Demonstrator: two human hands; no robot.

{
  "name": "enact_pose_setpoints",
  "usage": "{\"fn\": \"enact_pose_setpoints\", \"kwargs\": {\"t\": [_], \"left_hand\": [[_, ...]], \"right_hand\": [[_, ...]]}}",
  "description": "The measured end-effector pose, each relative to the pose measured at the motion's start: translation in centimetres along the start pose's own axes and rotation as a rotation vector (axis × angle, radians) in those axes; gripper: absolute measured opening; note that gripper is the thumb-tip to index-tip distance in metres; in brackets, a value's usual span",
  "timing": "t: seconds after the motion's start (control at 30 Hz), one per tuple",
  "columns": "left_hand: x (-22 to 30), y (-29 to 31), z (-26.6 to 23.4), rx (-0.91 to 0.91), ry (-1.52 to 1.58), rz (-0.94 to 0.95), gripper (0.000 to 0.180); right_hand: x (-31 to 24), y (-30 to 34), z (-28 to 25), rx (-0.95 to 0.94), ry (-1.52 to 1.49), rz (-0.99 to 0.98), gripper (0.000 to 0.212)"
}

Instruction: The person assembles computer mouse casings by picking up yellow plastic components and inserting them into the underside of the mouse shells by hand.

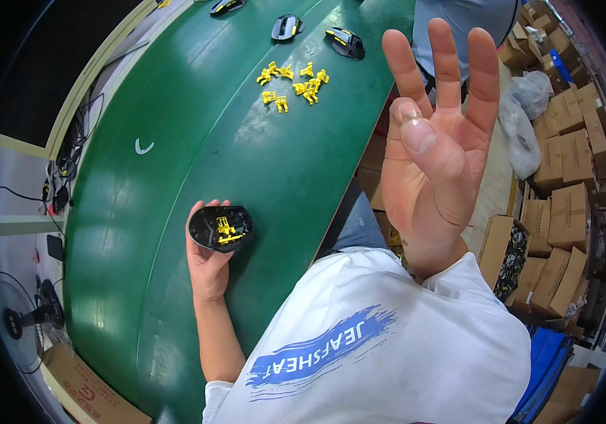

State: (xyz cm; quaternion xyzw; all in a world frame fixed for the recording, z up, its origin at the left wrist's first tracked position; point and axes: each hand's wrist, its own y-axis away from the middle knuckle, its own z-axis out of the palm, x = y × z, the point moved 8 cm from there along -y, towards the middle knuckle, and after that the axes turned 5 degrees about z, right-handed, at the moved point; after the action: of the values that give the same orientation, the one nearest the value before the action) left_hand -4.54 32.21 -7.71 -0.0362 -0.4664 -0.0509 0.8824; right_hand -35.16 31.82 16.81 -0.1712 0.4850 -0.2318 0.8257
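Observation:
My left hand [209, 272] is closed round the edge of a black computer mouse shell [205, 225] just above the green table. Inside the shell sits a yellow plastic part [226, 227], with a yellow strip along the near side. My right hand [436, 145] is raised near the camera, palm facing it. Its thumb and index fingertip meet in a pinch with nothing visible between them, while the other three fingers stretch upward. Farther along the table lies a loose group of small yellow plastic parts [308, 86].
Grey-and-black mice [286, 27] with yellow trim rest at the table's far end. A white curved mark [144, 147] is on the green table [183, 283]. Cardboard boxes [568, 215] crowd the right side, one holding dark pieces. A fan [24, 318] and cables line the left.

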Motion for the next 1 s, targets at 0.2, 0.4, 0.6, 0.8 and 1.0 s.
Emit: {"fn": "enact_pose_setpoints", "kwargs": {"t": [0.2, 0.4, 0.6, 0.8, 1.0], "left_hand": [[-0.1, 0.0, -0.1, 0.007, -0.009, -0.002, 0.099], [0.0, 0.0, 0.2, -0.002, -0.002, 0.000, 0.099], [0.2, 0.1, 0.3, -0.005, -0.006, 0.003, 0.099], [0.2, 0.1, 0.1, -0.027, -0.002, 0.011, 0.098], [0.1, 0.1, 0.1, -0.020, -0.022, 0.007, 0.097]], "right_hand": [[-0.1, 0.5, 0.1, -0.067, 0.053, -0.013, 0.097], [1.1, 1.2, -0.4, -0.145, 0.003, 0.045, 0.100], [2.2, 2.0, -0.7, -0.017, 0.094, 0.126, 0.091], [2.8, 2.4, -0.5, -0.122, -0.112, 0.085, 0.074], [3.0, 2.6, -0.4, -0.144, -0.108, 0.072, 0.065]]}}
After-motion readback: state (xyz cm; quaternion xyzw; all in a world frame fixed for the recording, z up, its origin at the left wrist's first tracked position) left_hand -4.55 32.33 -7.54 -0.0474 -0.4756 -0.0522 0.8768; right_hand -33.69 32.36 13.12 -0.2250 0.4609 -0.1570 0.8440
